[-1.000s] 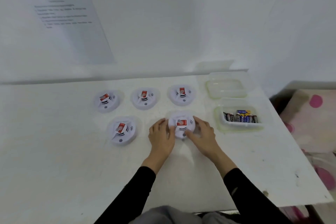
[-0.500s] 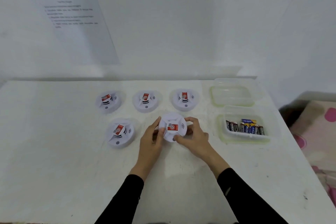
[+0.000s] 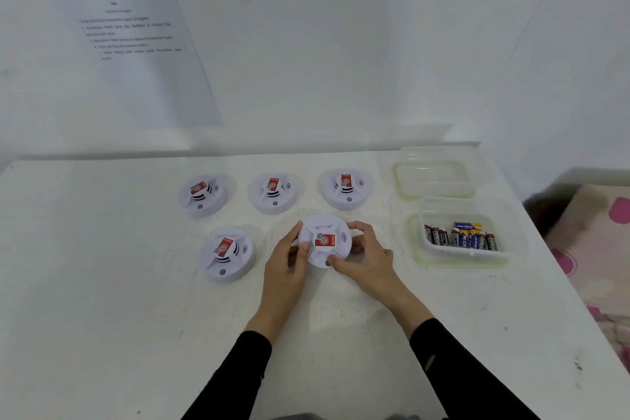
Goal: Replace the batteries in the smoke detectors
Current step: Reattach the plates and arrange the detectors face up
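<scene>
Just one camera here, worn on the person's head, looking forward and down over a white table (image 3: 102,283) from the near edge, with both sleeved arms reaching in from the bottom of the frame. It's a wide-angle lens, so it takes in the whole tabletop, the white wall (image 3: 341,61) behind it with a printed sheet (image 3: 136,44) taped up, and a strip of pink-spotted fabric (image 3: 596,249) off to the right. The hands sit close, low and center, while the table's far edge runs about mid-frame; there's no second view to overlap with.
</scene>
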Tool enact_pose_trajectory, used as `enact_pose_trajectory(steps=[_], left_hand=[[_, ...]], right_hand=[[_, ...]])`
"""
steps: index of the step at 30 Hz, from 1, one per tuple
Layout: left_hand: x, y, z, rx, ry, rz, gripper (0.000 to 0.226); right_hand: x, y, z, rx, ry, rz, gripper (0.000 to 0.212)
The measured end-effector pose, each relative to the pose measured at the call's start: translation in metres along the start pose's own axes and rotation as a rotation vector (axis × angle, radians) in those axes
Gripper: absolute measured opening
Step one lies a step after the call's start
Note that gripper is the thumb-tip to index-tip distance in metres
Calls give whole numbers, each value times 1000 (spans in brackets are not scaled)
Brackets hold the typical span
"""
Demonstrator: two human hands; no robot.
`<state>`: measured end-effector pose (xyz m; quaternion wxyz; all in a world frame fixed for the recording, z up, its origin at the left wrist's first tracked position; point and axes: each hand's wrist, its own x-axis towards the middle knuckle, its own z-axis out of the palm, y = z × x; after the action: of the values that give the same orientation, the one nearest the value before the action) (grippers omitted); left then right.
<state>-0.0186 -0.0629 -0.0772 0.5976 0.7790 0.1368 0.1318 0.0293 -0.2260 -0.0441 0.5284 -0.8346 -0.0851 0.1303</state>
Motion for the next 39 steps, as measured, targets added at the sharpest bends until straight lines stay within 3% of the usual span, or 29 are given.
enact_pose_trajectory(steps=[23,27,32,39], left_hand=[[0,0,1,12,9,5,42],[0,-1,0,14,10,11,42],[-1,0,1,29,16,21,40],[-2,0,0,36,23,40,40]], right_hand=[[-1,1,-2,-21,-1,-25,57],[2,4,-8,35,-75,0,57],[-2,3,-18,175,-122,3,25],[-1,7,-16,150,-104,-19,24]])
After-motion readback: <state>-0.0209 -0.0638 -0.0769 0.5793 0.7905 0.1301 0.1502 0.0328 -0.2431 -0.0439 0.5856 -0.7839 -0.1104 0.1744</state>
